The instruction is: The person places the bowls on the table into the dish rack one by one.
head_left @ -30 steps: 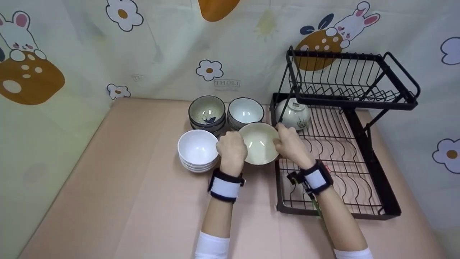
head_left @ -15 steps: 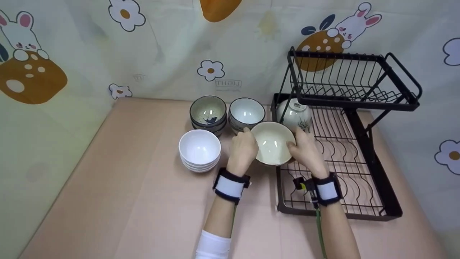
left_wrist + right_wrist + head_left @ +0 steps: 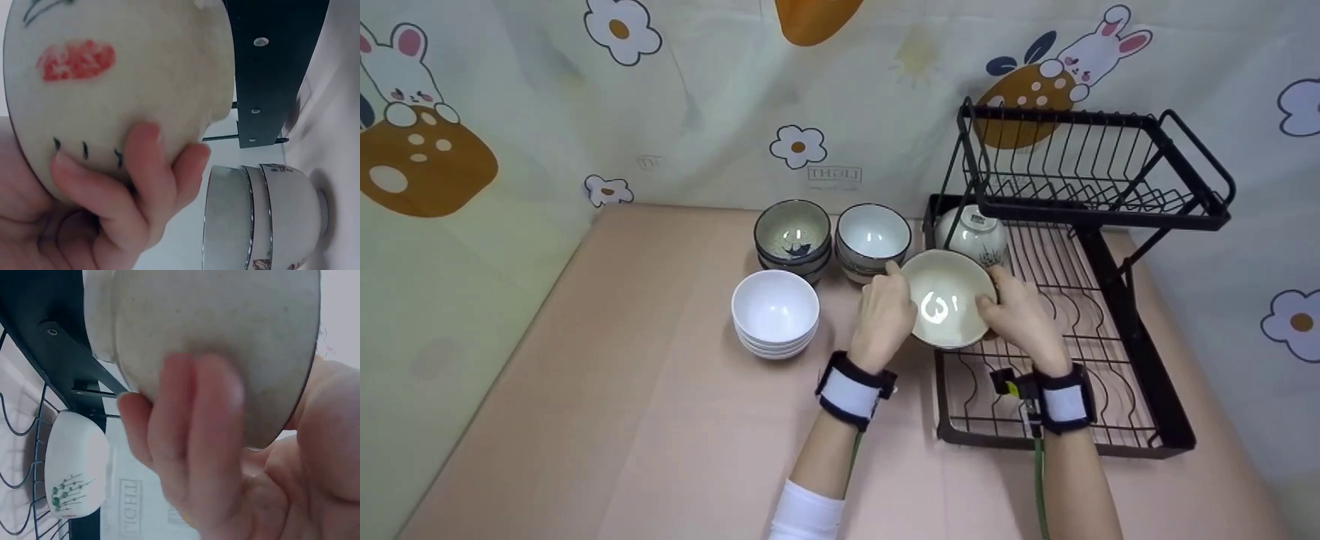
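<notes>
Between both hands is a cream bowl [image 3: 946,300], its inside facing up toward the head camera, over the left edge of the dish rack. My left hand [image 3: 884,319] grips its left side; in the left wrist view the fingers [image 3: 149,163] curl against the outer wall, near a red mark. On the opposite side my right hand [image 3: 1024,319] holds the rim, thumb at the edge and fingers [image 3: 214,416] under the wall in the right wrist view. An upturned bowl with a green plant pattern [image 3: 979,238] sits at the back left of the rack's lower tier.
The black two-tier dish rack [image 3: 1140,360] stands on the right of the table. Left of it are a white bowl stack [image 3: 775,311], a dark-rimmed greenish stack [image 3: 793,236] and a pale blue-white stack [image 3: 874,234]. A patterned curtain [image 3: 697,97] hangs behind.
Both hands have carried the cream bowl rightward, from beside the stacks to over the rack's left edge. The stacks and the upturned bowl stay put.
</notes>
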A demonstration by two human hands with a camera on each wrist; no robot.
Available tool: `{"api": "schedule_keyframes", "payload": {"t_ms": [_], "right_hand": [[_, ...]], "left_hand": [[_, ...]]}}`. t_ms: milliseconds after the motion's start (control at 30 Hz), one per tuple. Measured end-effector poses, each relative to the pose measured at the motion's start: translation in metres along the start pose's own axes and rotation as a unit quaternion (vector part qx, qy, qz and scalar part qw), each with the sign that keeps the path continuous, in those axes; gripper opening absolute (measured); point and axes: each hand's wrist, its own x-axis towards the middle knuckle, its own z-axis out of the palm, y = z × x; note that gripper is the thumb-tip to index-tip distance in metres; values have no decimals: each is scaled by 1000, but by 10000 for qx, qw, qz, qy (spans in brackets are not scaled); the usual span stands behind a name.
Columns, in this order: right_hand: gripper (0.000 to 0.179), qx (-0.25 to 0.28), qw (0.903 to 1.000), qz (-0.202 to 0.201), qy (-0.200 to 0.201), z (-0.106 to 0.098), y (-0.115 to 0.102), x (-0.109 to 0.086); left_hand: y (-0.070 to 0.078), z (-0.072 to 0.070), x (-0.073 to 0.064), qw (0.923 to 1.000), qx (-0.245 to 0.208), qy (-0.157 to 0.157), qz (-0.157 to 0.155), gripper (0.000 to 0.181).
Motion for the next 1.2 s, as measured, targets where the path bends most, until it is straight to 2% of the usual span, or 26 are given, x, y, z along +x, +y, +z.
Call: {"api": "schedule_keyframes", "payload": {"t_ms": [67, 167, 267, 400, 600, 833, 933, 1033, 1100, 1200], "right_hand": [[52, 183, 9996, 156, -144, -2, 3, 1], [63, 794, 9951, 425, -409, -5, 6, 2], [76, 1738, 9799, 666, -712, -7, 9, 2], [90, 2521, 9597, 835, -917, -8, 12, 2], [97, 2705, 9533, 889, -1010, -11, 14, 3], [98, 2755, 9484, 1126, -1094, -16, 19, 2], [96, 2848, 9462, 1126, -1043, -20, 22, 0], [89, 2905, 9458, 1087, -960, -26, 26, -2], [85, 2910, 9466, 1080, -876, -31, 29, -3], [82, 2849, 9497, 1121, -658, -37, 34, -3]], "left_hand": [[1, 0, 0, 10000, -7, 42, 43, 24], [2, 2, 0, 9999, -123, 53, 57, 27], [3, 4, 1, 9996, -211, 100, 127, 28], [4, 6, 0, 9990, -284, 220, 253, 28], [7, 10, 0, 9994, -204, 153, 237, 34], [8, 15, 1, 9993, -329, -7, 199, 16], [8, 18, 2, 9978, -565, -267, 233, 15], [10, 21, 4, 9956, -618, -688, 141, 29], [11, 23, 4, 9935, -471, -1032, -29, 38], [16, 26, 3, 9890, 37, -1456, -245, 50]]}}
